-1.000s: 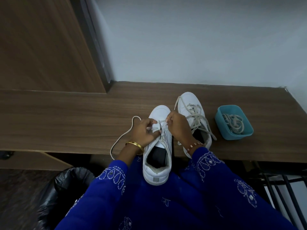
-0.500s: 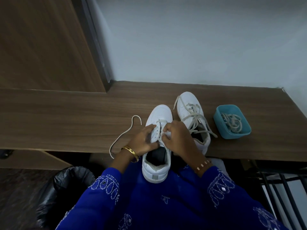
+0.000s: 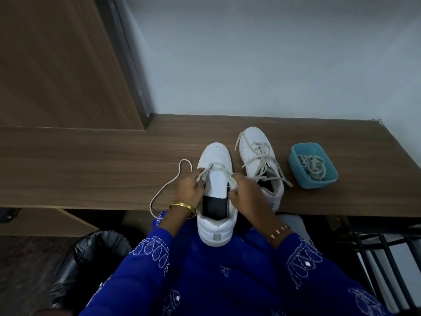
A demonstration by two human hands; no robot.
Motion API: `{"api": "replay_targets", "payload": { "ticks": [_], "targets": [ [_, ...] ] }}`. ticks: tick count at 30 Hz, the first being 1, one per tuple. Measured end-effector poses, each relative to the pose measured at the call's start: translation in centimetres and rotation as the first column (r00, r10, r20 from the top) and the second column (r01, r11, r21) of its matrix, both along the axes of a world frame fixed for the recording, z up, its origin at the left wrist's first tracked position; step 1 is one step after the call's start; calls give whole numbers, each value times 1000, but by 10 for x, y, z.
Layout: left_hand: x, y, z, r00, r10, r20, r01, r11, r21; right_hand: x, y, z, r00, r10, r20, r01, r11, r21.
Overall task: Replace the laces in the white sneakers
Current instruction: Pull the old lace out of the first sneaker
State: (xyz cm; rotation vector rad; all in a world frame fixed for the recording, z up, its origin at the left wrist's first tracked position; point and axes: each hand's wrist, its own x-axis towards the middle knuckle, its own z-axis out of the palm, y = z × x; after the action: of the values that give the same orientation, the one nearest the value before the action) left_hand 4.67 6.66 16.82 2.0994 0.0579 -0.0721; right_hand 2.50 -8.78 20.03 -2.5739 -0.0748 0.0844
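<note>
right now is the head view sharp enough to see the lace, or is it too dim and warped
Head view: dim, flat, bluish light with no glare and only soft shadows; the lace and near sneaker read clearly between the left hand and right hand; wide-angle bend tilts the wooden panel at the frame edge; the blue sleeves at the bottom look slightly soft.

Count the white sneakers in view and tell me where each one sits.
2. One sneaker lies at the wooden bench's near edge, heel overhanging, between the left hand and right hand. The second sneaker rests beside it, next to the blue tub. None seems hidden.
</note>
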Motion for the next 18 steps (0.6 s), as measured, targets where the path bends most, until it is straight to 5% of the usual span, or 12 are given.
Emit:
{"api": "replay_targets", "payload": {
  "ticks": [7,11,15,18],
  "targets": [
    [-2,8,8,997,43,-69,-52,991,-125,9,-11,-3,982,-182,-52,189,950,250],
    [-4,4,10,999,11,-36,-13,998,-67,13,-2,1,998,-61,-3,60,983,174],
    [-4,-1,5,1000,-21,10,21,999,31,28,8,3,980,57,190,-50,998,-43],
    [-7,-5,4,1000,13,24,-15,997,81,43,16,0,972,133,193,-95,977,-192]
  ]
}}
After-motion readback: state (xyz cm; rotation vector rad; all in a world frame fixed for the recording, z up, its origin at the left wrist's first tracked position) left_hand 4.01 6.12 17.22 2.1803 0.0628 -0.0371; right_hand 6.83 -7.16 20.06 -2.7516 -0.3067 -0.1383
